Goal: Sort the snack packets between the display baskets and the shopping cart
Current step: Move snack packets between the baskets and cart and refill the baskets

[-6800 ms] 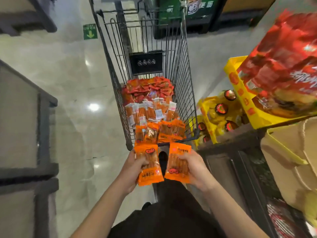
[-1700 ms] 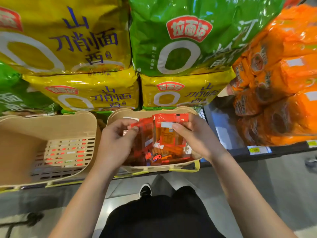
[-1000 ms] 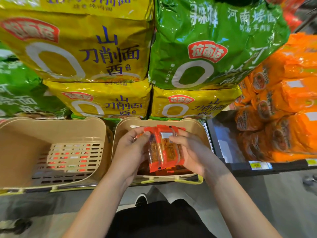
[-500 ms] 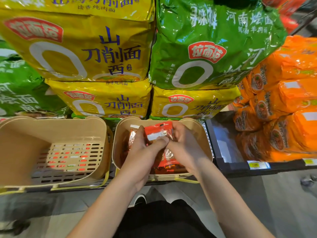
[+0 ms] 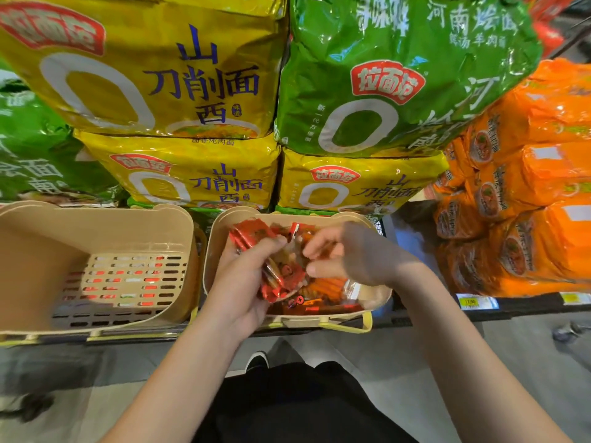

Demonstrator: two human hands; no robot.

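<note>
Two beige baskets sit side by side on the shelf before you. Your left basket holds nothing inside; red shows only through its slotted wall. Your right basket holds loose red and orange packets. Your left hand grips a stack of red packets just above that basket, fingers curled round it. Your right hand hovers beside the stack, blurred, fingers loosely bent; you cannot tell whether it pinches a packet. Noodle bags stack behind.
</note>
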